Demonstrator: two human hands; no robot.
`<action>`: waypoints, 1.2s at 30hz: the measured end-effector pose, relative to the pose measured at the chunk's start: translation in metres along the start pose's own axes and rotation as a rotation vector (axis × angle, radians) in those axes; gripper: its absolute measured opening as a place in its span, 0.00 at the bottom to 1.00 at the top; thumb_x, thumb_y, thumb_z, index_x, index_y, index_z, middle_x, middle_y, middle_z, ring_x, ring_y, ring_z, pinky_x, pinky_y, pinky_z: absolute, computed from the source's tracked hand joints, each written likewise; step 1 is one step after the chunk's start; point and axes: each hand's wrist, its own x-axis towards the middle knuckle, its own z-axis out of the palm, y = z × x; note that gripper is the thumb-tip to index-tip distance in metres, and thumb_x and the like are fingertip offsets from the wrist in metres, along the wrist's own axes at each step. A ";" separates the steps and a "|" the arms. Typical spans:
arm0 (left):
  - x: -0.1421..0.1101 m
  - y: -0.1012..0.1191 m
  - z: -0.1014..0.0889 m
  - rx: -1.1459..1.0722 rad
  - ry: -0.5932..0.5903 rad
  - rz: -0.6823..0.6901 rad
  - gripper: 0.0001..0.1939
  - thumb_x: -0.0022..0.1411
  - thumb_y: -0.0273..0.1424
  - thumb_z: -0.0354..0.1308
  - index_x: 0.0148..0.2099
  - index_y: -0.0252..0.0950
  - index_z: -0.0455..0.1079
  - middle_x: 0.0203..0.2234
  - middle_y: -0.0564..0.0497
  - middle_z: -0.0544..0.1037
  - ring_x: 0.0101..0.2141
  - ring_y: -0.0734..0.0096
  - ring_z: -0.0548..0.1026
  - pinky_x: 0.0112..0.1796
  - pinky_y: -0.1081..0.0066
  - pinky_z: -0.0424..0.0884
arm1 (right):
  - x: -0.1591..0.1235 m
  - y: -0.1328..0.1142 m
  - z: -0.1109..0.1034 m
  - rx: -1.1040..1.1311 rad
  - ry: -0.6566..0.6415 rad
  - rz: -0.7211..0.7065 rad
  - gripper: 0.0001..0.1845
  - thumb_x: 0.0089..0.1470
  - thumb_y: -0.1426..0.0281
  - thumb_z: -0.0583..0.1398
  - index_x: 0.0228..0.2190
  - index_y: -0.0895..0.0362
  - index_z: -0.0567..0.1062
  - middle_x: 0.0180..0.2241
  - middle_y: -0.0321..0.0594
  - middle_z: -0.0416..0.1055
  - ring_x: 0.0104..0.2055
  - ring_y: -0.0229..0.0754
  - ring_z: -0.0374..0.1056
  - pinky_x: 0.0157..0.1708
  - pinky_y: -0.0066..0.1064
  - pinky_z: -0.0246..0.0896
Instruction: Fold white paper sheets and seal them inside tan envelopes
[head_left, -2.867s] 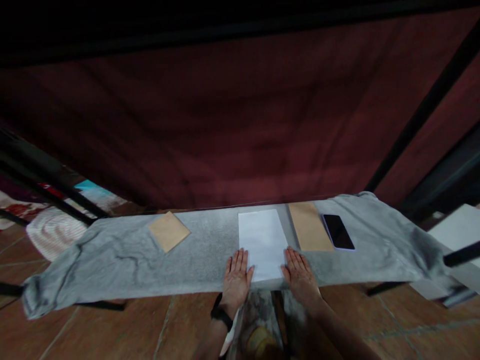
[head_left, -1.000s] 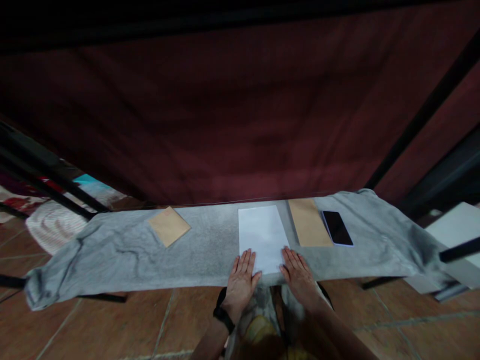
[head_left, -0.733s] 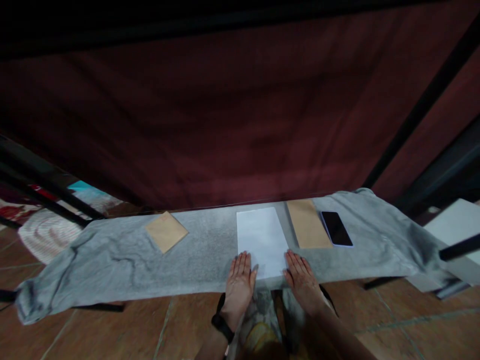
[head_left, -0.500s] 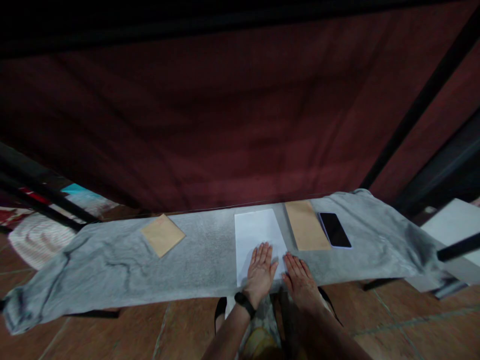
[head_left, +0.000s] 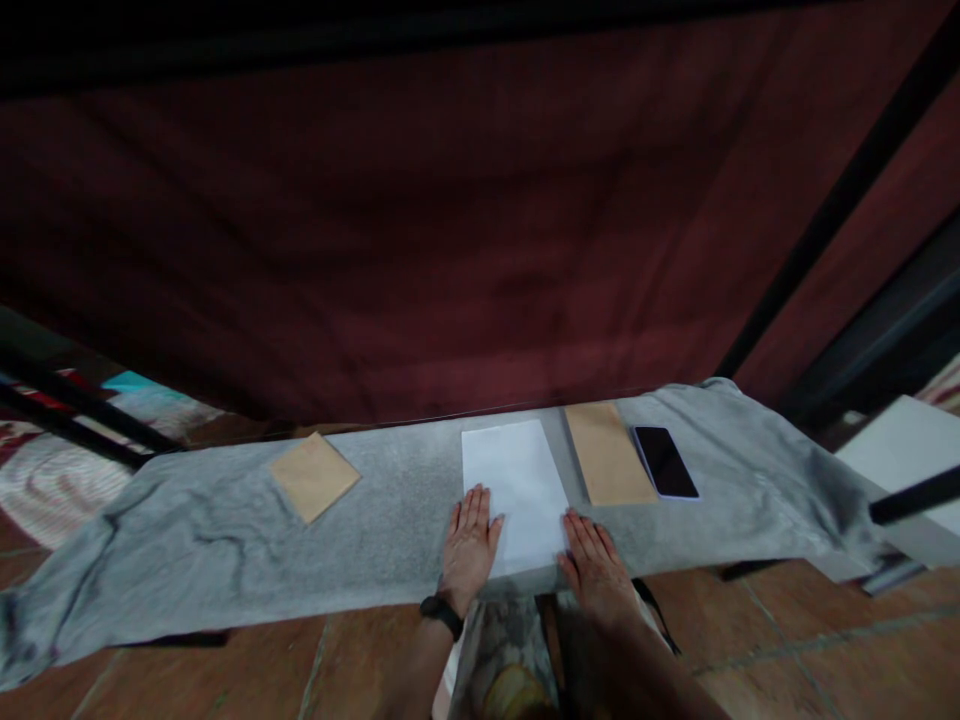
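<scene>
A white sheet of paper lies flat on a grey cloth in front of me. My left hand, with a dark band on its wrist, rests flat on the paper's left edge, fingers stretched out. At the lower right edge of the sheet lies my right hand, also flat and open, its fingertips by the paper's border. Right of the sheet is a brown paper rectangle, perhaps an envelope. A square brown paper piece sits turned at an angle to the left.
A phone with a dark screen lies beside the brown rectangle. Behind the cloth-covered surface hangs a dark red cloth. A black bar slants at the right, and a white panel stands low there. Below is a tiled floor.
My left hand has slid left, from the middle of the paper to its left edge. My right hand stays at the lower right edge. The view has shifted slightly.
</scene>
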 end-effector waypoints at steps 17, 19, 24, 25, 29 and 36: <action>-0.036 0.030 -0.018 -0.150 -0.007 0.148 0.30 0.73 0.36 0.45 0.73 0.41 0.46 0.69 0.44 0.57 0.68 0.57 0.55 0.64 0.48 0.60 | 0.029 -0.028 -0.015 0.109 -0.042 0.031 0.28 0.68 0.68 0.49 0.66 0.56 0.58 0.66 0.48 0.60 0.66 0.51 0.59 0.63 0.51 0.56; -0.040 0.042 -0.017 -0.134 -0.050 0.214 0.31 0.73 0.36 0.46 0.74 0.40 0.45 0.69 0.44 0.57 0.68 0.58 0.55 0.64 0.48 0.60 | 0.037 -0.036 -0.012 0.131 -0.062 -0.025 0.27 0.68 0.68 0.48 0.66 0.57 0.59 0.66 0.48 0.59 0.67 0.49 0.58 0.64 0.50 0.56; -0.044 0.035 -0.018 -0.100 -0.061 0.220 0.32 0.73 0.38 0.47 0.73 0.37 0.46 0.68 0.42 0.59 0.68 0.59 0.56 0.63 0.50 0.61 | 0.037 -0.039 -0.005 0.120 -0.047 -0.065 0.28 0.69 0.65 0.49 0.66 0.58 0.58 0.66 0.49 0.60 0.67 0.48 0.57 0.64 0.49 0.55; -0.045 0.030 -0.019 -0.098 -0.061 0.212 0.32 0.72 0.39 0.48 0.73 0.37 0.47 0.68 0.41 0.58 0.67 0.59 0.57 0.63 0.50 0.62 | 0.034 -0.037 -0.005 0.108 -0.039 -0.053 0.28 0.69 0.65 0.49 0.66 0.58 0.58 0.66 0.49 0.60 0.67 0.48 0.57 0.64 0.49 0.55; -0.050 0.014 -0.023 -0.084 -0.059 0.196 0.32 0.71 0.41 0.50 0.73 0.39 0.48 0.68 0.42 0.59 0.67 0.58 0.58 0.63 0.50 0.61 | 0.025 -0.026 -0.008 0.065 -0.038 -0.005 0.29 0.68 0.66 0.51 0.67 0.57 0.57 0.66 0.48 0.60 0.67 0.49 0.58 0.64 0.49 0.55; -0.060 -0.004 -0.031 -0.099 -0.092 0.223 0.31 0.69 0.34 0.51 0.71 0.36 0.52 0.67 0.42 0.61 0.67 0.60 0.59 0.63 0.53 0.63 | 0.009 -0.007 -0.013 0.041 -0.022 0.033 0.32 0.69 0.63 0.50 0.69 0.58 0.51 0.66 0.48 0.59 0.66 0.50 0.60 0.66 0.48 0.51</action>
